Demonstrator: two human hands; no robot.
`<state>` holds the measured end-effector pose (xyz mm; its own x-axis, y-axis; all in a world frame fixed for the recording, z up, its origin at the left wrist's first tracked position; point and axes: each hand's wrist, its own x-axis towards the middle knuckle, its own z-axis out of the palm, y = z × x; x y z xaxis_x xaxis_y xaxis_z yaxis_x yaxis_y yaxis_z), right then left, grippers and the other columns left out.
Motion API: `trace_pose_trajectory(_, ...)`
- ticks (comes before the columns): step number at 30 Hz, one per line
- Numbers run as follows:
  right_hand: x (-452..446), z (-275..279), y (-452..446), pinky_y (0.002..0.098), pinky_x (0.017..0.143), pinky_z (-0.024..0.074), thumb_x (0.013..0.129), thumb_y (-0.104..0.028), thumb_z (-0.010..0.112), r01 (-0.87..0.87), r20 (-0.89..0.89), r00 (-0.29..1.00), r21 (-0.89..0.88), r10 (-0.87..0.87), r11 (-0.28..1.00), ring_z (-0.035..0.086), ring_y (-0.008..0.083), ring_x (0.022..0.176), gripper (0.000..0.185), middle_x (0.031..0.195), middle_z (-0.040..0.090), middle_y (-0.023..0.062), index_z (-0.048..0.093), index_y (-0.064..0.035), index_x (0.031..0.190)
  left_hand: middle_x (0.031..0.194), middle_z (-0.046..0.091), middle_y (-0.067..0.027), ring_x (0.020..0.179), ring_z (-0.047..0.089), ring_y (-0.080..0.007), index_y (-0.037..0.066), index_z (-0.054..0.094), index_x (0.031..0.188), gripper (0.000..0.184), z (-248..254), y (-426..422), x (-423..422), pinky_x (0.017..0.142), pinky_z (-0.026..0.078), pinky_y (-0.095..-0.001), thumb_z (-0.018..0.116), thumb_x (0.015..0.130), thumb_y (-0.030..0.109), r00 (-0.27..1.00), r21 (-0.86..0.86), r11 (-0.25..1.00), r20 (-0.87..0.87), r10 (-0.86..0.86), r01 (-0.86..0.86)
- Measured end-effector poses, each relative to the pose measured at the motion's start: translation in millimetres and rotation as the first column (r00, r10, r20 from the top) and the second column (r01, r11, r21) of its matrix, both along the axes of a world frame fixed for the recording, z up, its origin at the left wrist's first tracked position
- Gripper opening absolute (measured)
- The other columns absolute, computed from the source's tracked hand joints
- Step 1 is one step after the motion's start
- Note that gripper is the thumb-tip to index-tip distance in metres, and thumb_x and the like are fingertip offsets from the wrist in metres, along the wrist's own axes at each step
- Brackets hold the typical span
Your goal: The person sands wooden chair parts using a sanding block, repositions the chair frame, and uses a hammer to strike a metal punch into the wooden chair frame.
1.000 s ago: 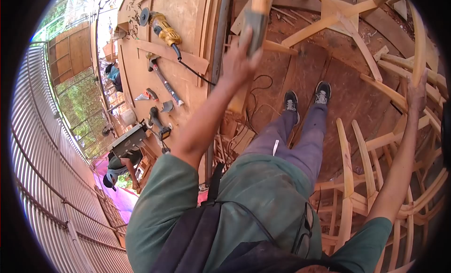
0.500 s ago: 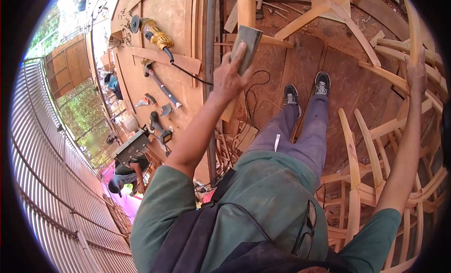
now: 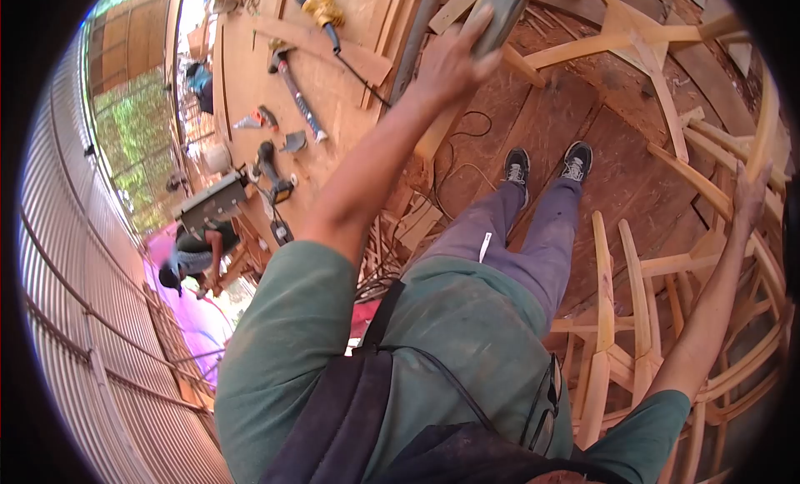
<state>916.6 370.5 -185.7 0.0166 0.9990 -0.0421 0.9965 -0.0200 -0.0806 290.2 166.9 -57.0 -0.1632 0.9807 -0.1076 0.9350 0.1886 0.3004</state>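
Observation:
At the top, my left hand point(image 3: 454, 63) is closed around a grey-green block point(image 3: 502, 19), which overlaps the end of a wooden beam; the hand is slightly blurred. Over on the right, my right hand point(image 3: 750, 199) grips the lower part of a curved wooden piece point(image 3: 764, 130), its fingers only partly visible. Below that hand stands a lattice of curved wooden ribs point(image 3: 602, 292).
A plywood bench point(image 3: 346, 109) at upper left bears a yellow angle grinder point(image 3: 319, 7), a hammer point(image 3: 298, 92) and a cordless tool point(image 3: 271, 174). Another person point(image 3: 196, 255) bends at the left. Cables lie on the plank floor point(image 3: 542, 163).
The view has shifted, so the bench tools sit differently in the frame. My left hand and the block have gone up and right along the beam. My right hand stays at the curved piece.

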Motion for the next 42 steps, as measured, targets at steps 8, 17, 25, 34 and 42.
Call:
trace_pose_trajectory(8, 17.6, -4.4, 17.8, 0.0542, 0.104, 0.0448, 0.093, -0.062, 0.06, 0.071, 0.125, 0.99, -0.042, -0.065, 0.997, 0.056, 0.0482, 0.128, 0.088, 0.146, 0.055, 0.0241, 0.025, -0.0215, 0.162, 0.125, 0.069, -0.0261, 0.116, 0.069, -0.0356, 0.006, 0.043, 0.155, 0.081, -28.2, -53.4, -4.5, 0.101, 0.054, -0.0397, 0.074, 0.086, 0.039, 0.842, 0.151, 0.892, 0.428, 0.329, -0.426)
trace_pose_trajectory(17, 95.6, -54.9, 52.3, 0.0509, 0.107, 0.0435, 0.093, -0.059, 0.063, -0.243, 0.308, 0.928, 0.069, 0.211, 0.967, 0.054, 0.0467, 0.131, 0.093, 0.148, 0.053, 0.0253, 0.021, -0.0156, 0.164, 0.132, 0.066, -0.0258, 0.122, 0.066, -0.0316, 0.006, 0.047, 0.153, 0.087, -63.1, -28.6, -35.6, 0.102, 0.051, -0.0369, 0.079, 0.083, 0.046, 0.766, 0.072, 0.915, 0.575, 0.288, -0.397)
trace_pose_trajectory(25, -17.9, 30.9, 1.6, 0.0519, 0.109, 0.0432, 0.091, -0.059, 0.065, 0.071, 0.201, 0.976, 0.044, -0.079, 0.997, 0.054, 0.0477, 0.131, 0.09, 0.147, 0.053, 0.0286, 0.032, -0.0136, 0.16, 0.141, 0.059, -0.0183, 0.101, 0.071, -0.0248, -0.002, 0.024, 0.161, 0.093, -109.0, -140.1, 10.8, 0.086, 0.057, -0.0351, 0.072, 0.091, 0.035, 0.379, -0.252, 0.829, 0.797, 0.47, -0.498)
trace_pose_trajectory(34, -40.9, 50.8, -54.3, 0.0507, 0.112, 0.0408, 0.093, -0.046, 0.067, 0.216, 0.138, 0.968, -0.04, -0.208, 0.976, 0.05, 0.0448, 0.135, 0.079, 0.145, 0.051, 0.0321, 0.039, -0.0048, 0.155, 0.106, 0.067, -0.019, 0.071, 0.073, -0.0287, 0.002, 0.045, 0.139, 0.056, -47.2, -227.2, 50.3, 0.055, 0.063, -0.0403, 0.058, 0.101, 0.041, -0.563, -0.754, 0.637, 0.6, 0.568, -0.16)
trace_pose_trajectory(42, -127.9, 34.9, -66.1, 0.0456, 0.098, 0.0496, 0.097, -0.035, 0.061, -0.091, 0.077, 0.993, -0.017, 0.092, 0.996, 0.064, 0.0384, 0.114, 0.044, 0.121, 0.067, 0.0247, 0.066, -0.0045, 0.128, 0.103, 0.067, -0.0181, 0.069, 0.072, -0.0277, 0.004, 0.051, 0.128, 0.051, -55.1, -267.9, 31.8, 0.055, 0.062, -0.0397, 0.061, 0.099, 0.045, -0.663, -0.867, 0.468, 0.452, 0.597, -0.17)
